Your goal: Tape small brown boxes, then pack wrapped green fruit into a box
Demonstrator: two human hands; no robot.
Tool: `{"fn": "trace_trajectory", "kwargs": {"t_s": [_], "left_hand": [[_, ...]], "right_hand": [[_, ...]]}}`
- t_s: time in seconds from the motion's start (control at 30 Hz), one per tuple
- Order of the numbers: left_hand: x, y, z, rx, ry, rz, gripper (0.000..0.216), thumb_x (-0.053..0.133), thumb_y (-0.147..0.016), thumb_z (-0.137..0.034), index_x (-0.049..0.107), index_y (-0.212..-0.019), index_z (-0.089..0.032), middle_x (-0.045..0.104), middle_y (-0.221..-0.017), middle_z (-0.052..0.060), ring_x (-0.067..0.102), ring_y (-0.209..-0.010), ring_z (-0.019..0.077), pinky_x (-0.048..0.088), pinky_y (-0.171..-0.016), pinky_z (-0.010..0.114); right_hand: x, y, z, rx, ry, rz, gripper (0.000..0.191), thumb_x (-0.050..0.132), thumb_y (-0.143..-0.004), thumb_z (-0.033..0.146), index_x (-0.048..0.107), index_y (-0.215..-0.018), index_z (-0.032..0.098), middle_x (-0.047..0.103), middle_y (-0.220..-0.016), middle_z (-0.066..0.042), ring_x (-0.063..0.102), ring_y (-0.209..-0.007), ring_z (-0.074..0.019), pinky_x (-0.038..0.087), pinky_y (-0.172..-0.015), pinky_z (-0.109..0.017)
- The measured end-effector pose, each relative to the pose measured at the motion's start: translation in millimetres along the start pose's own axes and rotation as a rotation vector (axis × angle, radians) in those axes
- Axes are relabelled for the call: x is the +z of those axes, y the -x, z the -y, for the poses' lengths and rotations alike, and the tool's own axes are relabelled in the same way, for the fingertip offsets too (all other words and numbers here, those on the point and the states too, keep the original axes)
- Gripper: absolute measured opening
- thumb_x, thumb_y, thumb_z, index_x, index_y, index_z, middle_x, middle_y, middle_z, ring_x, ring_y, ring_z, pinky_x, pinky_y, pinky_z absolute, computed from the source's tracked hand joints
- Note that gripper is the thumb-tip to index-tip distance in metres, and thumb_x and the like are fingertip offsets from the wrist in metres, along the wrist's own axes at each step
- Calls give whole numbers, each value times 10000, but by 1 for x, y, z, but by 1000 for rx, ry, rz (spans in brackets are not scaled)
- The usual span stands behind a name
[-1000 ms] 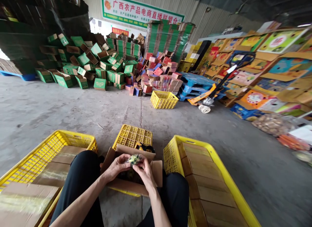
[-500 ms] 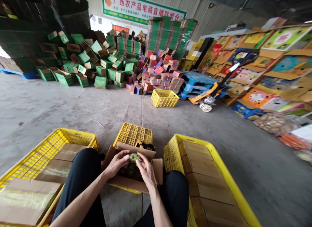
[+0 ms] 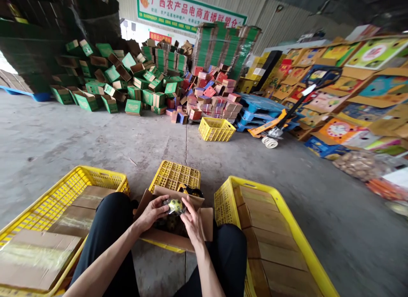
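Between both hands, above an open cardboard box [image 3: 207,224], is a small rounded yellow-green fruit with dark spots [image 3: 175,206] in clear plastic wrap. My left hand [image 3: 151,212] pinches the left end of the wrapping. At the other end, the fingers of my right hand [image 3: 191,218] are closed on its right side. The box sits between my knees with its flaps up. Similar wrapped pieces lie in its shadowed inside, partly hidden by my hands. A yellow crate [image 3: 175,173] is under and behind the box, with a black-and-yellow tape dispenser [image 3: 190,189] on it.
Yellow crates of closed cartons stand at my left [image 3: 35,207] and right [image 3: 274,188]. Ahead on the concrete floor are another yellow crate [image 3: 216,130], a pallet jack [image 3: 270,129] and blue pallets [image 3: 259,104]. Farther back lie heaped green boxes [image 3: 134,105]; stacked fruit cartons [image 3: 338,129] line the right.
The wrapped fruit has turned in my fingers, and more clear wrapping shows at its left end. Both hands stay over the box. The view has shifted slightly.
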State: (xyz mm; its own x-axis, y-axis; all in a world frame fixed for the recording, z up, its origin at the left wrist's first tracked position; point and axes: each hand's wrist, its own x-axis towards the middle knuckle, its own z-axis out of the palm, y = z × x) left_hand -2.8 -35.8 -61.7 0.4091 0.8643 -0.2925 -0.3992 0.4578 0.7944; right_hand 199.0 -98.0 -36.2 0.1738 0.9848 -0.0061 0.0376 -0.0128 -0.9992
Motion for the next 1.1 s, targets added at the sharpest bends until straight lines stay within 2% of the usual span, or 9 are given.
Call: {"fn": "trace_trajectory", "kwargs": {"t_s": [0.2, 0.3, 0.37, 0.47, 0.63, 0.73, 0.83, 0.97, 1.1], "left_hand": [[-1, 1, -1, 31, -29, 2, 747, 992, -654, -355, 710, -1334, -232, 762, -1206, 104, 737, -1066, 276, 570, -898, 349], [-1, 0, 1, 24, -16, -3, 831, 995, -650, -359, 660, -1404, -266, 759, -1216, 93, 734, -1081, 275, 564, -920, 358], [-1, -2, 3, 25, -19, 4, 757, 990, -658, -376, 699, -1346, -253, 761, -1215, 91, 729, -1093, 271, 560, -945, 360], [-2, -5, 6, 20, -56, 45, 536, 966, -689, -428, 784, -1135, -193, 772, -1175, 103, 728, -1074, 269, 562, -957, 359], [-3, -7, 7, 19, -85, 53, 469, 966, -689, -441, 794, -1039, -181, 785, -1099, 93, 734, -1008, 249, 564, -927, 347], [-4, -8, 7, 16, -77, 32, 412, 974, -677, -428, 788, -944, -176, 788, -988, 68, 734, -926, 227, 564, -897, 340], [-6, -10, 7, 20, -71, 19, 368, 973, -679, -423, 766, -850, -172, 776, -918, 53, 722, -875, 208, 564, -863, 322], [-8, -11, 5, 9, -90, 15, 391, 951, -702, -470, 771, -871, -166, 773, -922, 66, 713, -847, 201, 569, -812, 306], [-8, -10, 5, 0, -101, -7, 425, 937, -705, -520, 754, -848, -164, 750, -852, 50, 695, -777, 181, 560, -723, 269]], "right_hand": [[0, 2, 3, 154, -204, -39, 703, 786, -818, 473, 602, -1480, 323, 668, -1448, -105, 594, -1377, -357, 594, -994, -499], [-2, 2, 1, 175, -230, -52, 761, 840, -771, 480, 605, -1474, 308, 693, -1405, -136, 649, -1304, -358, 592, -983, -506], [-4, 1, 0, 160, -231, -68, 758, 871, -737, 467, 640, -1439, 302, 691, -1409, -135, 665, -1279, -356, 583, -998, -502], [-5, -1, -1, 137, -229, -55, 698, 894, -709, 476, 711, -1353, 281, 716, -1374, -118, 670, -1271, -354, 554, -1053, -509], [-8, -4, -3, 138, -211, -68, 592, 874, -733, 578, 781, -1217, 249, 755, -1304, -122, 656, -1297, -351, 515, -1108, -506], [-9, -4, -6, 165, -174, -128, 588, 876, -697, 646, 804, -1110, 234, 783, -1228, -131, 704, -1208, -360, 578, -1003, -486], [-9, -6, -9, 216, -159, -170, 574, 888, -646, 685, 799, -974, 222, 813, -1059, -113, 754, -1034, -337, 617, -869, -441], [-9, -8, -11, 248, -166, -170, 539, 887, -643, 688, 778, -897, 225, 784, -860, -63, 744, -856, -283, 614, -753, -385], [-9, -8, -11, 259, -191, -159, 502, 878, -673, 664, 763, -880, 221, 758, -821, -47, 725, -811, -256, 604, -721, -360]]}}
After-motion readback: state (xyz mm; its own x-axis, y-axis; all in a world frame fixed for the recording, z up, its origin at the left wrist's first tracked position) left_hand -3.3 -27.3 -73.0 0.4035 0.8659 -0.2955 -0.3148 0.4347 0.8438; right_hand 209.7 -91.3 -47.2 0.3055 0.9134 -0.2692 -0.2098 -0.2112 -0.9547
